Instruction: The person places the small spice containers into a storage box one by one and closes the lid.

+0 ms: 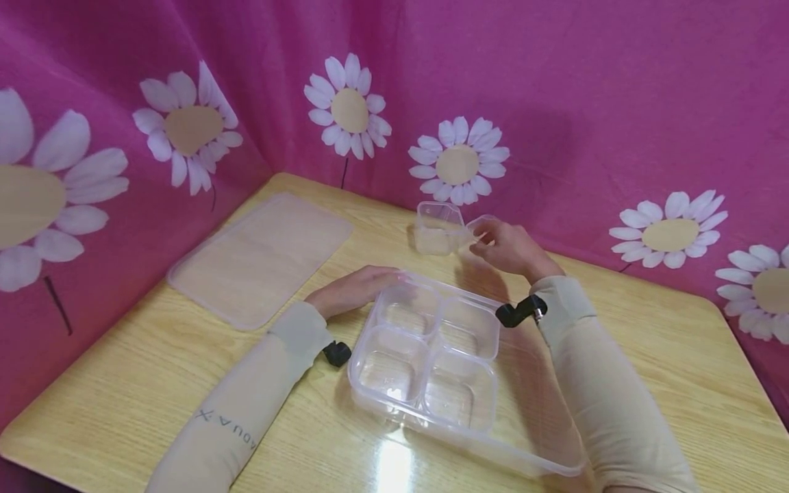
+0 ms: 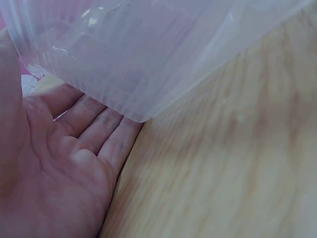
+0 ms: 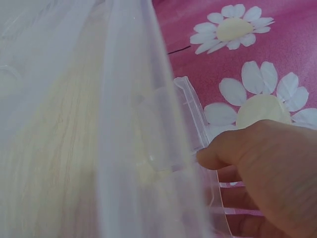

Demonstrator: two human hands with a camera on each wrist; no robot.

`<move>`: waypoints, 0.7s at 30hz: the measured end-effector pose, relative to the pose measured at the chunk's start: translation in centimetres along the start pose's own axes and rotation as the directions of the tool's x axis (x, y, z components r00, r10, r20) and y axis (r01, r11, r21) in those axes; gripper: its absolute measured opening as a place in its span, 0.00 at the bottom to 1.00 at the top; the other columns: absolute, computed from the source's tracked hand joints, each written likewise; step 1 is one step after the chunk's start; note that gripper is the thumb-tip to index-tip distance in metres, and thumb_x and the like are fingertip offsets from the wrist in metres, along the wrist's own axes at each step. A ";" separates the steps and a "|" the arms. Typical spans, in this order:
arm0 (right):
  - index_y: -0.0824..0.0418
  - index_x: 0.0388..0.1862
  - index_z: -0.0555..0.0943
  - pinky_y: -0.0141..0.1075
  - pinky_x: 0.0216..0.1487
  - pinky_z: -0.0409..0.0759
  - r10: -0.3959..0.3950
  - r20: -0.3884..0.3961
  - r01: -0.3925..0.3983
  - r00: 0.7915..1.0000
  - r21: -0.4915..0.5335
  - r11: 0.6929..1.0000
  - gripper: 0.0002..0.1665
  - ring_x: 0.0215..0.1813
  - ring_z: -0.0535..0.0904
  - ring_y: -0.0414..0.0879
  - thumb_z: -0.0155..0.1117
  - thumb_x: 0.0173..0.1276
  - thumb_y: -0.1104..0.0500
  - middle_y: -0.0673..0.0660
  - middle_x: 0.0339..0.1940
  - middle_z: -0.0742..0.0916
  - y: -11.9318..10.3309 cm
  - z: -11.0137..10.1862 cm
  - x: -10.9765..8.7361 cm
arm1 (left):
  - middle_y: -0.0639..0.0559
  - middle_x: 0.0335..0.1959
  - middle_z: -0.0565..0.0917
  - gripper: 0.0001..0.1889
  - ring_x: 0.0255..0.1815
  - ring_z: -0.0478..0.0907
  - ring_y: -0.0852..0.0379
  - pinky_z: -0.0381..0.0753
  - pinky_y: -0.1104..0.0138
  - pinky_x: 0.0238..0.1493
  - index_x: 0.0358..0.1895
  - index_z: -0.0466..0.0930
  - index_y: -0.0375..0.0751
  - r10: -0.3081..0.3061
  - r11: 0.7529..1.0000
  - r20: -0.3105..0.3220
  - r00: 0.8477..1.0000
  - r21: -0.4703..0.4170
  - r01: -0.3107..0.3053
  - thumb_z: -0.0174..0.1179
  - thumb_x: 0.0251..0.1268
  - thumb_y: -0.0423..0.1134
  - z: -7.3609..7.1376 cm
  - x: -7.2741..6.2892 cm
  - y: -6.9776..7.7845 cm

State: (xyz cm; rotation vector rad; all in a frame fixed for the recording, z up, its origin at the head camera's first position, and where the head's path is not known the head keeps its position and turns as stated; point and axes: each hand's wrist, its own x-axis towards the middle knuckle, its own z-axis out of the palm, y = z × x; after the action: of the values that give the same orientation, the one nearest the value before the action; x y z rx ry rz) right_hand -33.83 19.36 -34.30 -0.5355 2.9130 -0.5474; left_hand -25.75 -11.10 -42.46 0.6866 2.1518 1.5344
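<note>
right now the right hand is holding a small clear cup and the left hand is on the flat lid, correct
Not quite: the left hand is at the large clear container, not on the flat lid, as the head view shows. The right hand is holding a small clear cup.

In the head view, we could pass over the bare table (image 1: 377, 234) at upper centre, between the flat lid (image 1: 261, 260) on the left and two small cups (image 1: 439, 229). The left hand (image 1: 357, 289) blocks that gap's lower end, and the pink curtain (image 1: 555, 137) walls off the top. Compartment walls obstruct the large container's (image 1: 524, 390) left part, leaving us room at its right, hemmed by the right forearm (image 1: 610, 390).
</note>
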 end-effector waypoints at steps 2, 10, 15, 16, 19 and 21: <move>0.62 0.63 0.79 0.57 0.65 0.80 0.002 0.013 -0.002 1.000 -0.015 1.000 0.23 0.61 0.82 0.63 0.61 0.74 0.53 0.67 0.59 0.87 0.1 0.0 0.0 | 0.53 0.74 0.78 0.25 0.80 0.68 0.52 0.60 0.48 0.84 0.73 0.74 0.51 0.000 1.000 0.005 1.000 -0.007 0.000 0.43 0.84 0.55 0.0 0.0 0.1; 0.64 0.57 0.82 0.52 0.57 0.84 -0.038 0.074 0.038 0.997 -0.008 0.999 0.19 0.46 0.88 0.54 0.62 0.74 0.53 0.65 0.51 0.89 0.4 0.3 -0.2 | 0.52 0.74 0.77 0.26 0.80 0.67 0.52 0.60 0.50 0.84 0.75 0.73 0.50 -0.011 1.000 0.002 1.000 0.004 0.011 0.43 0.83 0.55 0.0 0.1 0.0; 0.63 0.52 0.84 0.43 0.51 0.84 -0.068 0.079 0.069 0.995 -0.013 0.998 0.14 0.36 0.88 0.46 0.61 0.74 0.56 0.63 0.46 0.91 0.3 0.3 -0.4 | 0.52 0.75 0.76 0.26 0.80 0.67 0.52 0.60 0.49 0.84 0.75 0.72 0.49 -0.009 1.000 0.009 1.000 0.005 0.009 0.43 0.84 0.54 0.0 0.2 -0.1; 0.64 0.51 0.84 0.42 0.50 0.84 -0.074 0.076 0.075 0.994 -0.016 0.997 0.13 0.36 0.89 0.46 0.61 0.74 0.57 0.63 0.45 0.92 0.2 0.3 -0.5 | 0.52 0.75 0.76 0.26 0.80 0.67 0.51 0.60 0.49 0.84 0.75 0.72 0.49 -0.011 1.000 0.006 1.000 0.007 0.011 0.43 0.83 0.54 0.0 0.1 -0.1; 0.64 0.48 0.86 0.38 0.48 0.83 -0.087 0.071 0.089 0.994 -0.028 0.996 0.12 0.36 0.90 0.48 0.60 0.74 0.59 0.62 0.42 0.92 0.0 0.2 -0.5 | 0.51 0.76 0.75 0.27 0.81 0.66 0.51 0.59 0.48 0.85 0.76 0.71 0.49 -0.012 1.000 -0.002 1.000 0.012 0.012 0.43 0.83 0.54 0.0 0.0 -0.1; 0.66 0.48 0.86 0.38 0.47 0.84 -0.087 0.079 0.089 0.993 -0.026 0.996 0.13 0.37 0.91 0.50 0.60 0.74 0.59 0.62 0.41 0.92 -0.1 0.1 -0.5 | 0.51 0.75 0.75 0.27 0.81 0.66 0.50 0.59 0.48 0.85 0.75 0.72 0.49 -0.014 1.000 -0.009 1.000 0.017 0.014 0.43 0.83 0.55 0.0 -0.1 0.0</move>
State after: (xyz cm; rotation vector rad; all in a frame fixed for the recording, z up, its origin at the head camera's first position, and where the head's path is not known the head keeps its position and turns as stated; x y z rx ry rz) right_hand -33.30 19.37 -34.33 -0.6764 2.8388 -0.4828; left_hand -25.70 -11.17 -42.43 0.6701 2.1737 1.5162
